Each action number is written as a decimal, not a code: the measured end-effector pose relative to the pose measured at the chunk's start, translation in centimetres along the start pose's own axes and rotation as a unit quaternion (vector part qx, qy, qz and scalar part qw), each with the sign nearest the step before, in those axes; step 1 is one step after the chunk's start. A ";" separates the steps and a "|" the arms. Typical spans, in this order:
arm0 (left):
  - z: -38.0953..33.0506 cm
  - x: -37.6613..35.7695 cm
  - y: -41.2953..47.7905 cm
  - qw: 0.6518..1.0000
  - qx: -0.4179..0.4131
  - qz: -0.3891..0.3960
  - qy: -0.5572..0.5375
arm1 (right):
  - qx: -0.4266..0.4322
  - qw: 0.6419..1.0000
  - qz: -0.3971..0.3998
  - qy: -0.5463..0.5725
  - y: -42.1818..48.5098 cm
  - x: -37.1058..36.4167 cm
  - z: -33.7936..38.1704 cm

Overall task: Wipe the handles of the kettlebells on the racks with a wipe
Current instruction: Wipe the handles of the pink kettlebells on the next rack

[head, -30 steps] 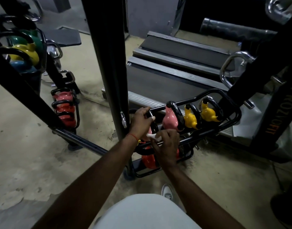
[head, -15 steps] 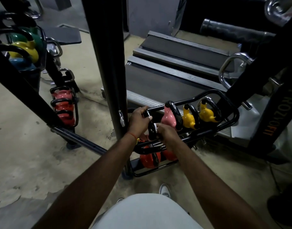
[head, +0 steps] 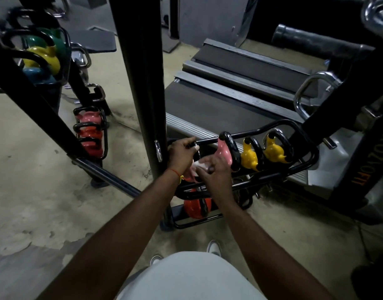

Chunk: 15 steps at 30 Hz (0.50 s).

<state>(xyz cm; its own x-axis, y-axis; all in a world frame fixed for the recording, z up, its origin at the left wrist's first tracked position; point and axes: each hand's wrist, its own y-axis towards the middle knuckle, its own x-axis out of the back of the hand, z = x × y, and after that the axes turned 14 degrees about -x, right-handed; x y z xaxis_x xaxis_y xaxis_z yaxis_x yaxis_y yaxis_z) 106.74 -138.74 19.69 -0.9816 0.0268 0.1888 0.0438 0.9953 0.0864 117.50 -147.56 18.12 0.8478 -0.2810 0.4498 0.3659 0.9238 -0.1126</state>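
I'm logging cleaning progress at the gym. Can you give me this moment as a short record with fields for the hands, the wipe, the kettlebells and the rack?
left hand: fingers curled round a black bar, apparently the rack's top rail, at its left end
right hand: pinches the white wipe
upper tier: pink kettlebell, two yellow kettlebells, black handles up
lower tier: red kettlebell
rack: black tube, standing on the floor
behind: treadmill

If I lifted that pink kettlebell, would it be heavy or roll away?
Probably heavy for its size: the pink kettlebell looks like solid coated metal. Its thick looped handle should grip well. It likely won't roll; rack rails cradle it.
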 end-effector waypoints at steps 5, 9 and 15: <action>-0.5 -0.1 -0.2 1.000 0.007 0.004 0.002 | 0.192 0.964 -0.084 -0.164 -0.1 -1.4 -1.0; -0.5 0.1 -0.3 1.000 -0.002 0.004 0.009 | 0.157 0.978 -0.084 -0.109 -1.8 -0.9 -4.2; -0.4 0.0 -0.5 0.999 -0.018 0.006 0.033 | -0.136 0.958 0.156 0.197 -0.3 1.0 -2.2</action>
<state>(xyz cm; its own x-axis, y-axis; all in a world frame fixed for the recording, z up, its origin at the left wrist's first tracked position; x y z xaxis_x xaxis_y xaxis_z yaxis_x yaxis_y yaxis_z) 106.77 -139.27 20.06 -0.9668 0.0314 0.2536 0.0631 0.9910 0.1180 119.04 -148.68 16.66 0.9917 -0.1284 -0.0070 0.1124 0.8922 -0.4374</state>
